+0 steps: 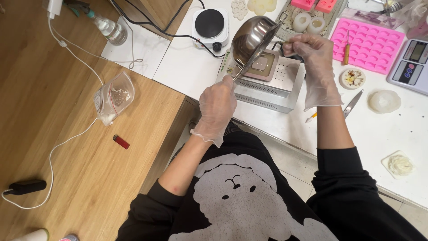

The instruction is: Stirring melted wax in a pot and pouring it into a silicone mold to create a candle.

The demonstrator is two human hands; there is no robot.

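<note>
A home craft workshop: hot plate point(210, 23), pink silicone mould point(369, 44) and digital scale point(411, 59) crowd the worktable point(276, 120).

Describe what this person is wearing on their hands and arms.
Both the left hand and the right hand wear thin, translucent disposable gloves, loose and crinkled at the cuffs. Black long sleeves are pushed up past the forearms.

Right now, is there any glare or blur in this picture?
Head view: even light, soft shadows; bright reflections on the tilted steel pot held by the left hand; the right hand is sharp; frame edges bend slightly, as with a wide lens.
</note>
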